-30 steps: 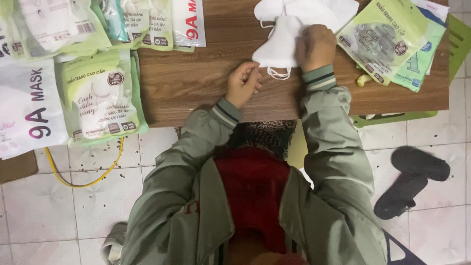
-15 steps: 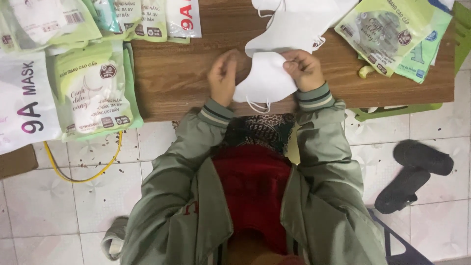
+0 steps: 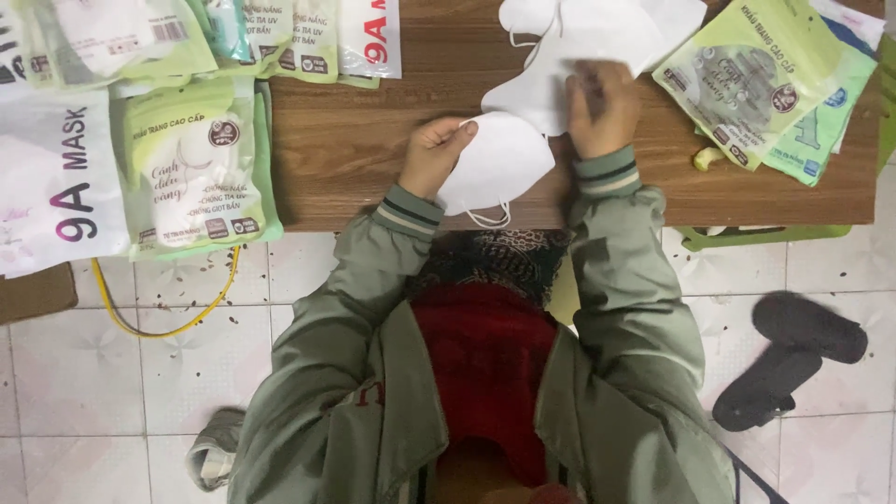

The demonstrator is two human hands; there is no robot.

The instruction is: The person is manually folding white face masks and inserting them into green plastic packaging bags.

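left hand (image 3: 434, 154) pinched white mask (image 3: 495, 168) at counter (image 3: 355, 149) edge; its ear loop hung over the edge. right hand (image 3: 602, 107) pressed on mask pile (image 3: 579, 42), grip blurred, cannot tell. risk: loop could snag, or two masks lift together.

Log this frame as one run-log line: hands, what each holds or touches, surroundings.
left hand: holds white mask | right hand: on mask pile | wooden table | green packets at left | slippers on floor
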